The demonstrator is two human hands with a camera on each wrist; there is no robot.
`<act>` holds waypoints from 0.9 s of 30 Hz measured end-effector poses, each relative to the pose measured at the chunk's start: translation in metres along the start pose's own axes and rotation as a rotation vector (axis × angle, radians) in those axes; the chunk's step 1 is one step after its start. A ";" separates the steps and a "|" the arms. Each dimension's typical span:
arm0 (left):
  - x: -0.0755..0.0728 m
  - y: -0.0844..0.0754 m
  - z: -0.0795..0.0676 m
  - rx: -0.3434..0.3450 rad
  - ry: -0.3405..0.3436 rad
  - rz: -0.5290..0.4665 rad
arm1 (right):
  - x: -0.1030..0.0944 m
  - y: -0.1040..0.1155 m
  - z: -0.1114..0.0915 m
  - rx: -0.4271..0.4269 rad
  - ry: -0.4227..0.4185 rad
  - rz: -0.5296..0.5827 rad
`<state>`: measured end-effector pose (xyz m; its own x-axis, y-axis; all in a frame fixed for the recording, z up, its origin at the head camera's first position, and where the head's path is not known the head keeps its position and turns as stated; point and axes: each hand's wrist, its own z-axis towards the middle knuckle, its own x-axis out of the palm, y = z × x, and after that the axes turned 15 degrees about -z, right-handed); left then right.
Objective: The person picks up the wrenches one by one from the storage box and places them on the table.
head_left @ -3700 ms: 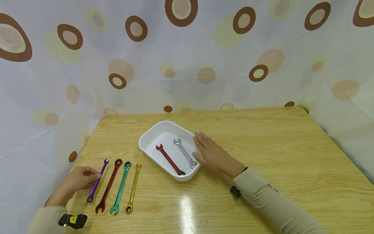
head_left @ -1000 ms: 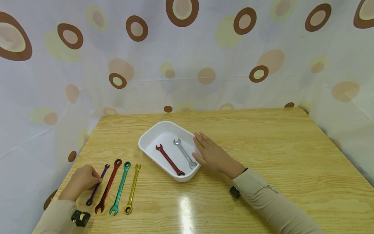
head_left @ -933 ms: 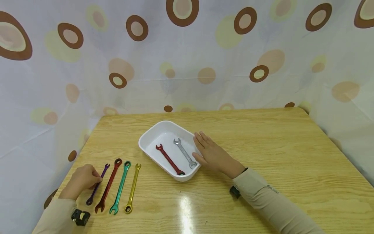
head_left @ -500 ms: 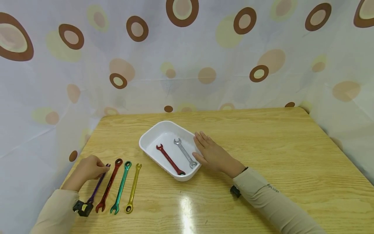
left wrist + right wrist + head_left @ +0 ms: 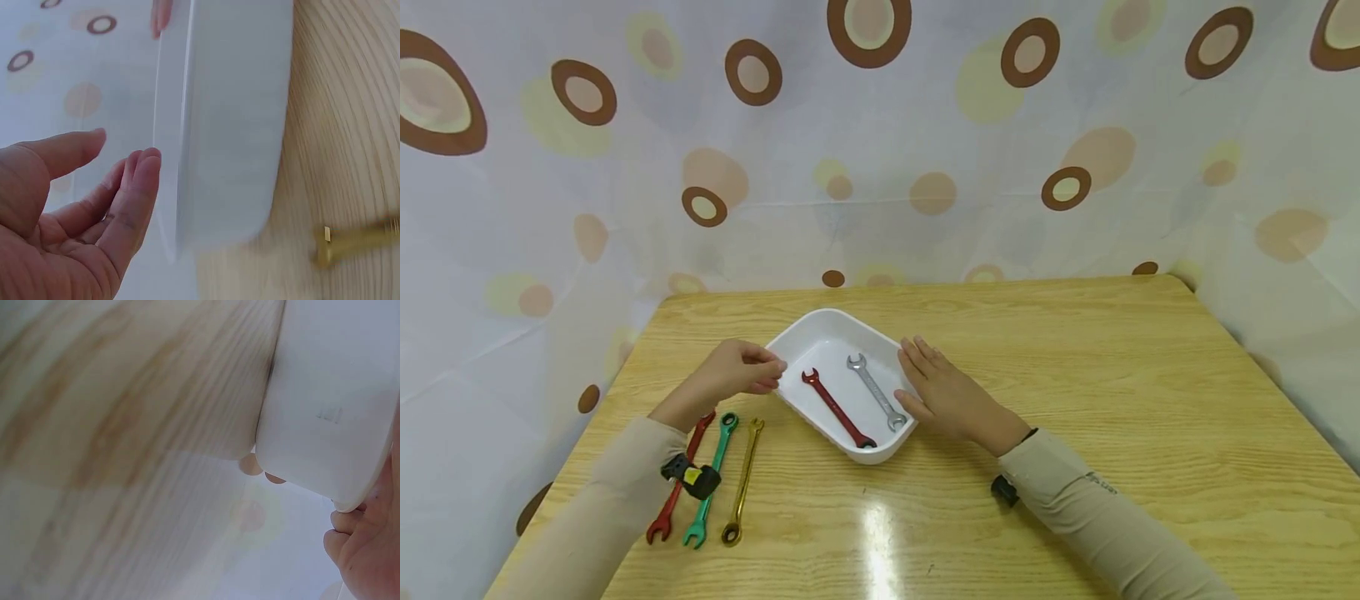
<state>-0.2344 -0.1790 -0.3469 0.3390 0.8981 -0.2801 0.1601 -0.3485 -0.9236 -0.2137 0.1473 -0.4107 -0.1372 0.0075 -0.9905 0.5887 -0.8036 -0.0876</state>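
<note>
My left hand is at the left rim of a white plastic bin. In the left wrist view, the thumb and fingers stand apart with nothing between them, fingertips right at the rim. My right hand rests at the bin's right rim, fingers straight. Inside the bin lie a red wrench and a silver wrench. Left of the bin, a larger red wrench, a green wrench and a yellow wrench lie side by side. The purple wrench is out of sight.
A wooden table carries everything. Patterned white cloth hangs behind and along both sides. My left sleeve, with a black wrist camera, passes over part of the wrench row.
My left hand has left the purple wrench, which it pinched and shifted slightly, and moved right and forward to the bin. My right hand and the bin have stayed put.
</note>
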 end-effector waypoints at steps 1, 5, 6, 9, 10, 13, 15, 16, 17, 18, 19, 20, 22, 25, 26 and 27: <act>0.007 -0.002 0.005 -0.004 0.011 -0.036 | 0.000 0.000 0.000 0.000 0.002 0.001; 0.032 -0.005 0.028 -0.038 0.044 -0.163 | 0.001 0.000 0.001 0.001 -0.002 -0.001; 0.038 -0.005 0.033 -0.056 0.046 -0.191 | 0.001 0.000 0.001 0.000 -0.005 0.000; 0.054 -0.004 0.045 -0.112 0.061 -0.253 | 0.001 0.000 0.001 -0.001 -0.009 0.001; 0.058 -0.004 0.048 -0.127 0.069 -0.266 | 0.001 0.000 0.001 -0.001 -0.008 -0.001; 0.070 -0.002 0.056 -0.184 0.090 -0.305 | 0.001 0.000 0.001 -0.003 -0.007 -0.005; 0.075 0.000 0.060 -0.209 0.108 -0.311 | 0.001 0.001 0.002 -0.009 -0.016 -0.006; 0.078 0.000 0.062 -0.222 0.113 -0.303 | 0.001 0.001 0.002 -0.011 -0.018 -0.009; 0.080 0.001 0.064 -0.238 0.115 -0.299 | 0.001 0.001 0.002 -0.014 -0.024 -0.007; 0.083 0.001 0.065 -0.250 0.118 -0.296 | 0.001 0.001 0.002 -0.016 -0.029 -0.003; 0.085 0.002 0.066 -0.260 0.119 -0.295 | 0.000 0.001 0.002 -0.018 -0.035 0.000; 0.087 0.002 0.068 -0.273 0.116 -0.299 | 0.000 0.001 0.003 -0.018 -0.035 0.001; 0.091 0.003 0.070 -0.304 0.103 -0.304 | 0.000 0.002 0.003 -0.017 -0.032 -0.002; 0.097 0.003 0.072 -0.353 0.080 -0.349 | 0.000 0.002 0.003 -0.017 -0.033 -0.004; 0.098 0.002 0.073 -0.373 0.069 -0.368 | 0.000 0.002 0.003 -0.017 -0.031 -0.003; 0.099 0.002 0.073 -0.388 0.061 -0.388 | 0.000 0.002 0.003 -0.015 -0.031 -0.003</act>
<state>-0.2683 -0.0710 -0.3954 0.2382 0.9673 0.0874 0.6101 -0.0790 -0.7884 -0.2150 0.1439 -0.4106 -0.1637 -0.0091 -0.9865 0.6003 -0.7944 -0.0923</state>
